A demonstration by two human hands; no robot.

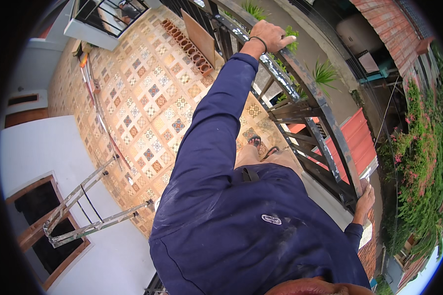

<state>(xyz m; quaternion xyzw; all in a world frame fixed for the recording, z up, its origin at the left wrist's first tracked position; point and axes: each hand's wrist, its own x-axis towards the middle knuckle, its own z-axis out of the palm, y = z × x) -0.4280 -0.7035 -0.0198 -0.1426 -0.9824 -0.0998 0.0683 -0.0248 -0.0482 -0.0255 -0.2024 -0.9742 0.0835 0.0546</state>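
Observation:
I stand at a dark metal balcony railing [325, 128] in a dark blue long-sleeved top. My left hand [270, 35], with a black band on the wrist, reaches far out and its fingers curl over the railing's top bar. Closer to my body, my right hand [365, 195] holds the same top bar. My feet in sandals [261, 146] stand on the patterned tiled floor [147, 98] right beside the railing.
An aluminium ladder [83, 209] leans by a white wall near a dark doorway. A row of red hollow bricks [188, 47] and a board [200, 35] lie along the railing. Beyond the railing are a red roof [357, 137], green plants and a flowering bush [418, 147].

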